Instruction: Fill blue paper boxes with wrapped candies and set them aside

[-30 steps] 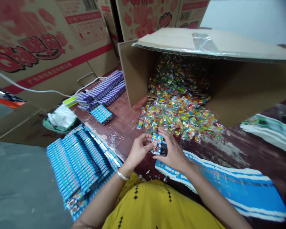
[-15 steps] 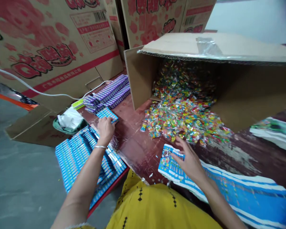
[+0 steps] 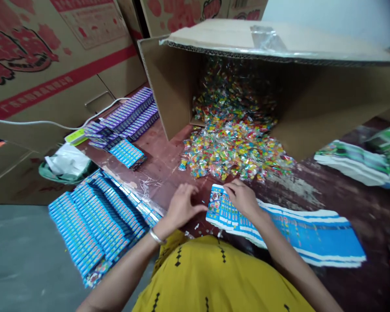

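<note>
My left hand [image 3: 182, 207] is empty, its thumb spread from the fingers and pointing at the near end of a fanned row of flat blue cartons [image 3: 325, 234]. At that end my right hand [image 3: 242, 197] has its fingertips closed on the top edge of the first flat carton [image 3: 215, 203], which shows a printed picture. Just behind the cartons lies a heap of small clear packets of colourful candy [image 3: 234, 151], spilling from a cardboard box [image 3: 172, 86] on its side. A small block of filled blue boxes [image 3: 127, 153] stands on the table to the left.
Rows of blue boxes [image 3: 87, 225] are stacked at the table's left edge. Purple boxes [image 3: 126, 117] stand behind, near a yellow-green item [image 3: 75, 137], a white cable [image 3: 52, 123] and a green container [image 3: 56, 173] with white material. Green-printed flat cartons [image 3: 354, 160] lie at right; large cartons [image 3: 84, 56] stand behind.
My left hand has let go of the small block of blue boxes and come right, towards the flat cartons. My right hand's fingers have closed at the first carton's top edge. The view has shifted.
</note>
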{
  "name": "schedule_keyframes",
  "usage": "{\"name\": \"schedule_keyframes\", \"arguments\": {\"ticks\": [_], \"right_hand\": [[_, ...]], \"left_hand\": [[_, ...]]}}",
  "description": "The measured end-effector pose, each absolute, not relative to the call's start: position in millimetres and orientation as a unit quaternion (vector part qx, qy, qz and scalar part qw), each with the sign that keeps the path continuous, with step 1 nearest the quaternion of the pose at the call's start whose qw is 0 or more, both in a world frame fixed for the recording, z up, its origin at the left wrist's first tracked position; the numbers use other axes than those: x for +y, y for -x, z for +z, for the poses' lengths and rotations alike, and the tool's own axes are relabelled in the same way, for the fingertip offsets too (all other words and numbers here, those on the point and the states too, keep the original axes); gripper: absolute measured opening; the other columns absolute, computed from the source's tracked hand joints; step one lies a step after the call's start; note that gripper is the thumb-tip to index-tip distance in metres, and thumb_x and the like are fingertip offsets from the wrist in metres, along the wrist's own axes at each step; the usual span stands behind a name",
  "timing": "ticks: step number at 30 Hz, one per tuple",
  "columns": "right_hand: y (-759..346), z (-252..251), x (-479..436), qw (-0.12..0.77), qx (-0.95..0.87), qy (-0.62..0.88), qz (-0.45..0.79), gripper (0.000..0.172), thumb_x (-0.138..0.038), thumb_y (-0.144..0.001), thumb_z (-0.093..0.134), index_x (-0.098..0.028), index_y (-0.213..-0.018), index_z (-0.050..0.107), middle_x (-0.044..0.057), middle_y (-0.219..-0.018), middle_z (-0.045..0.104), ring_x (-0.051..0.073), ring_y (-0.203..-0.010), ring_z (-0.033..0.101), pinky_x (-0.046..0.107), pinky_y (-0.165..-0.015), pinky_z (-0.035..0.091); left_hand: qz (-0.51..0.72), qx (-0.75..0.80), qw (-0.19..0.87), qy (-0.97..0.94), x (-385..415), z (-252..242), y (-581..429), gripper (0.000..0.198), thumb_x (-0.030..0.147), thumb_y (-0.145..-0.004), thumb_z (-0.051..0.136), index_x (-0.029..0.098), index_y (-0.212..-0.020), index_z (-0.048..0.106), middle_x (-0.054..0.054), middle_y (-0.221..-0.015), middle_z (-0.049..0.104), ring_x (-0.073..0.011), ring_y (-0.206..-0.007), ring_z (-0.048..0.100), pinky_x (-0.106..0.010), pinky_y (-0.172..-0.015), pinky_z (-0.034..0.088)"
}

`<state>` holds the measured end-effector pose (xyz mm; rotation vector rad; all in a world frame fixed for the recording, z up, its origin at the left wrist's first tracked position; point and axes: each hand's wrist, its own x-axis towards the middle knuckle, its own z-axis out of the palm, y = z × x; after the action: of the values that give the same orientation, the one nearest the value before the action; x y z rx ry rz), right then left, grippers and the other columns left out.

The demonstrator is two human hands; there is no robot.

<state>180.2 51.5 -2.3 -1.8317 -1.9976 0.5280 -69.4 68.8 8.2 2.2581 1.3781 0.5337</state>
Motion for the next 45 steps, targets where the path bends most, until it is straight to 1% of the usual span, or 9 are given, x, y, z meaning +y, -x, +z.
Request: {"name": "schedule_keyframes", "arguments": {"ticks": [11, 18, 21, 26, 30, 34, 38, 43, 45], "right_hand": [[-166, 2, 58, 0.285, -0.727, 0.601, 0.169, 0.017, -0.033, -0.09, 0.057, -0.027, -0.096, 0.072, 0.006, -0.098, 0.061, 0.022, -0.094, 0.059, 0.033, -0.08, 0.047], [-165, 20, 53, 0.44, -0.493, 0.625, 0.416, 0.025, -0.044, -0.088, 0.057, -0.022, -0.077, 0.053, -0.005, -0.056, 0.051, 0.012, -0.044, 0.049, 0.024, -0.043, 0.038], [-165, 27, 48, 0.482, -0.438, 0.592, 0.474, 0.029, -0.05, -0.088, 0.055, -0.022, -0.086, 0.057, -0.004, -0.057, 0.053, 0.012, -0.042, 0.05, 0.023, -0.039, 0.037], [-168, 37, 32, 0.45, -0.547, 0.516, 0.482, 0.041, -0.044, -0.091, 0.053, -0.024, -0.127, 0.055, -0.002, -0.071, 0.06, 0.014, -0.058, 0.056, 0.026, -0.055, 0.046], [-179, 47, 32, 0.389, -0.593, 0.496, 0.501, 0.029, -0.037, -0.084, 0.064, -0.024, -0.11, 0.059, -0.004, -0.067, 0.059, 0.012, -0.056, 0.055, 0.024, -0.056, 0.046], [-190, 54, 40, 0.311, -0.598, 0.477, 0.564, 0.02, -0.039, -0.082, 0.066, -0.021, -0.079, 0.06, -0.004, -0.061, 0.059, 0.012, -0.05, 0.055, 0.023, -0.047, 0.044], [-184, 46, 41, 0.458, -0.504, 0.547, 0.487, 0.028, -0.038, -0.077, 0.072, -0.022, -0.097, 0.06, -0.002, -0.073, 0.063, 0.013, -0.06, 0.058, 0.023, -0.054, 0.047], [-157, 28, 32, 0.488, -0.498, 0.597, 0.396, 0.026, -0.04, -0.083, 0.065, -0.019, -0.071, 0.058, -0.004, -0.06, 0.051, 0.011, -0.056, 0.047, 0.022, -0.054, 0.04], [-149, 25, 31, 0.522, -0.466, 0.602, 0.384, 0.02, -0.039, -0.085, 0.062, -0.019, -0.084, 0.062, -0.004, -0.062, 0.052, 0.012, -0.057, 0.048, 0.023, -0.056, 0.041]], "left_hand": [[0.135, 0.508, 0.214, -0.823, 49, -10, 32, 0.056, 0.047, -0.063, 0.081, 0.019, -0.102, 0.054, -0.008, -0.1, 0.059, -0.0285, -0.096, 0.053, -0.044, -0.084, 0.044], [0.237, 0.497, 0.322, -0.77, 43, 18, 12, 0.075, 0.054, -0.073, 0.07, 0.021, -0.135, 0.043, -0.015, -0.126, 0.056, -0.0325, -0.117, 0.053, -0.048, -0.099, 0.042], [0.287, 0.481, 0.411, -0.719, 51, 29, 5, 0.068, 0.047, -0.075, 0.072, 0.022, -0.134, 0.049, -0.014, -0.131, 0.056, -0.0321, -0.123, 0.051, -0.047, -0.104, 0.039], [0.313, 0.373, 0.699, -0.525, 67, 36, 8, 0.059, 0.037, -0.074, 0.076, 0.018, -0.127, 0.057, -0.011, -0.12, 0.064, -0.026, -0.108, 0.061, -0.039, -0.094, 0.047], [0.287, 0.332, 0.776, -0.453, 68, 38, 14, 0.052, 0.036, -0.07, 0.079, 0.017, -0.117, 0.065, -0.009, -0.111, 0.068, -0.0239, -0.101, 0.063, -0.036, -0.092, 0.047], [0.242, 0.331, 0.778, -0.475, 65, 40, 15, 0.04, 0.039, -0.073, 0.076, 0.016, -0.105, 0.072, -0.006, -0.093, 0.071, -0.0208, -0.086, 0.064, -0.031, -0.081, 0.048], [0.339, 0.4, 0.708, -0.473, 65, 35, 9, 0.028, 0.038, -0.079, 0.071, 0.016, -0.094, 0.074, -0.003, -0.087, 0.07, -0.0166, -0.077, 0.061, -0.029, -0.077, 0.048], [0.442, 0.442, 0.648, -0.436, 60, 30, -7, 0.02, 0.033, -0.076, 0.073, 0.018, -0.089, 0.071, -0.001, -0.085, 0.068, -0.0145, -0.077, 0.061, -0.026, -0.074, 0.049], [0.462, 0.46, 0.612, -0.448, 57, 32, -10, 0.03, 0.031, -0.075, 0.074, 0.021, -0.103, 0.066, 0.0, -0.084, 0.068, -0.0139, -0.076, 0.061, -0.025, -0.073, 0.049]]}}
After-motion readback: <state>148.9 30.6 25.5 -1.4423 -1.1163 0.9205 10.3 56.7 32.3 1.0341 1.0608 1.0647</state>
